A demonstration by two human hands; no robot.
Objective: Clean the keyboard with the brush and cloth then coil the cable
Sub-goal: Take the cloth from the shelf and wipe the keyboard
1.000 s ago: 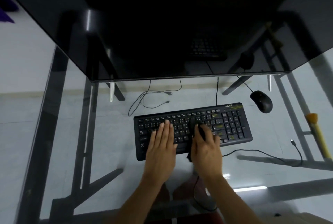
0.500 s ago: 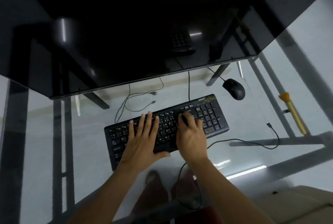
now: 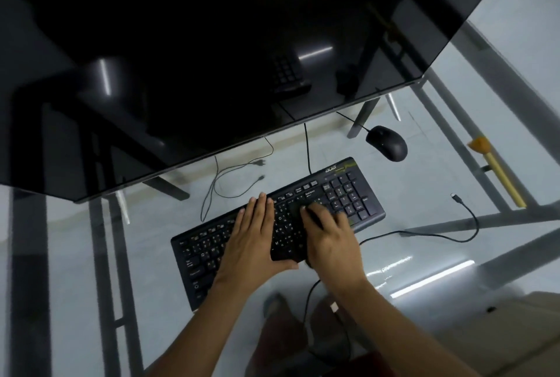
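1. Keyboard [image 3: 348, 191], black, lies at a slant on the glass desk [image 3: 424, 188], below the dark monitor [image 3: 212, 58].
2. Left hand [image 3: 254, 237] rests flat on the middle keys, fingers straight and together.
3. Right hand [image 3: 330, 237] presses a dark cloth [image 3: 298, 210] onto the keys just left of the number pad, fingers bent over it.
4. Cable [image 3: 439, 235] trails right from the keyboard's near edge.
5. Brush [image 3: 497, 172] with a yellow handle lies well to the right; a black mouse [image 3: 386, 143] sits beyond the keyboard.
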